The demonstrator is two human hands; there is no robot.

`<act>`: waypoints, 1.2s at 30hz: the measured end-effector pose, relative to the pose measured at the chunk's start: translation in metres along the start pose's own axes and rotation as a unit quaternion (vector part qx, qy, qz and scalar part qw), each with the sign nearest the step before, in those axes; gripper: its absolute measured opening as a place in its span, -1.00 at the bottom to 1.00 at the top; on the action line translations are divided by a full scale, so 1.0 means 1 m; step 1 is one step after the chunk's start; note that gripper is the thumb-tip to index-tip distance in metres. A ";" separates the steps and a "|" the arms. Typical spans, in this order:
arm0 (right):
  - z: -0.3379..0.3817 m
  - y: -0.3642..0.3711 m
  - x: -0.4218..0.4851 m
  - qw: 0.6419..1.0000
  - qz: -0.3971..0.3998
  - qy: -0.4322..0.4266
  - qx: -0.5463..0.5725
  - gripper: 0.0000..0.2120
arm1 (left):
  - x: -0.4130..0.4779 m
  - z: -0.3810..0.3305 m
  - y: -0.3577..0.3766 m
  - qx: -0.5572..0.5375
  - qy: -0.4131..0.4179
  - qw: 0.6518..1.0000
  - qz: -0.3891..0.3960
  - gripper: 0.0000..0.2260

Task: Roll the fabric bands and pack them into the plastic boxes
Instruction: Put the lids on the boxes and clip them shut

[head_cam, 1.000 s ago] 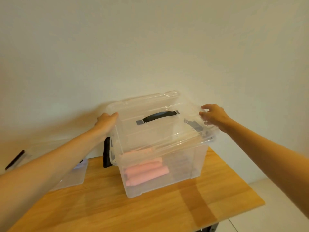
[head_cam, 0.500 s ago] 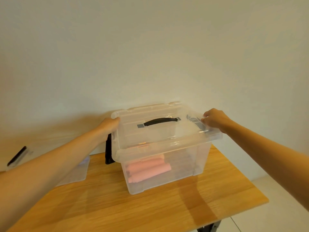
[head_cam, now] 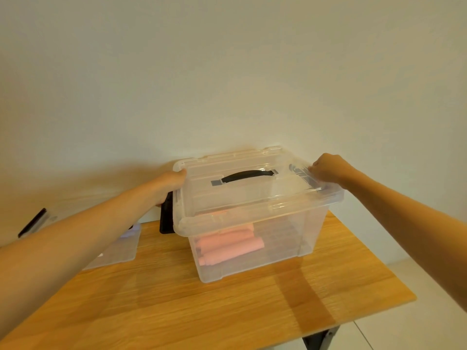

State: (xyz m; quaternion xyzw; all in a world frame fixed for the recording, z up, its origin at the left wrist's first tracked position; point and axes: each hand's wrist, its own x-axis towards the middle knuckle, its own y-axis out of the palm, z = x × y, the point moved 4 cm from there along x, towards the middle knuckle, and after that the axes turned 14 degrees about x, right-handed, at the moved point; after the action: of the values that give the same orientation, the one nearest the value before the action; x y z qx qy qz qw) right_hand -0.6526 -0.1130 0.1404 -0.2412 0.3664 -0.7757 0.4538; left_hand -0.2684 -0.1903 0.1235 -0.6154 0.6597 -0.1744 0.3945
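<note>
A clear plastic box [head_cam: 285, 238] stands on the wooden table [head_cam: 177, 299] near the wall. Several rolled pink fabric bands [head_cam: 230, 246] lie inside it on the left. Its clear lid [head_cam: 242, 188] with a black carry handle [head_cam: 247, 175] lies flat on the box rim. My left hand [head_cam: 169, 183] grips the lid's left edge, just above a black side latch [head_cam: 167, 215] that hangs open. My right hand [head_cam: 328, 166] is curled over the lid's right edge at the right latch, which is mostly hidden.
A second clear box [head_cam: 118, 246] with a black-edged part [head_cam: 32, 222] sits at the left, partly behind my left forearm. The wall is right behind the boxes. The table's right edge and front right corner border a pale floor [head_cam: 417, 324].
The lid has come down from a tilted, raised position to sit flat on the box rim. Both hands lowered with it and stay at its left and right edges.
</note>
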 end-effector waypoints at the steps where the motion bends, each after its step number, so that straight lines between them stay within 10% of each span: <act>1: -0.002 -0.001 -0.001 0.999 0.004 0.016 0.038 -0.62 | 0.002 0.002 0.000 -0.002 0.004 1.000 0.006 -0.38; 6: -0.019 -0.001 -0.004 0.958 0.065 0.133 0.244 -0.51 | -0.008 0.015 0.007 -0.079 0.013 0.995 0.063 -0.56; 17: -0.043 0.010 0.004 0.924 0.126 0.211 0.295 -0.25 | -0.041 0.020 -0.013 -0.132 0.024 0.990 0.030 -0.59; 36: -0.021 0.003 0.008 0.991 -0.028 0.002 0.128 -0.62 | -0.029 0.022 0.007 -0.112 0.073 0.983 -0.124 -0.95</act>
State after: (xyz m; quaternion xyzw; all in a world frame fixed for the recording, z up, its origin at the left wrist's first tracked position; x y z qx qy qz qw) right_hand -0.6694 -0.1140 0.1254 -0.1899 0.2579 -0.8289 0.4587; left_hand -0.2590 -0.1561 0.1140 -0.7183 0.6210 -0.1910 0.2490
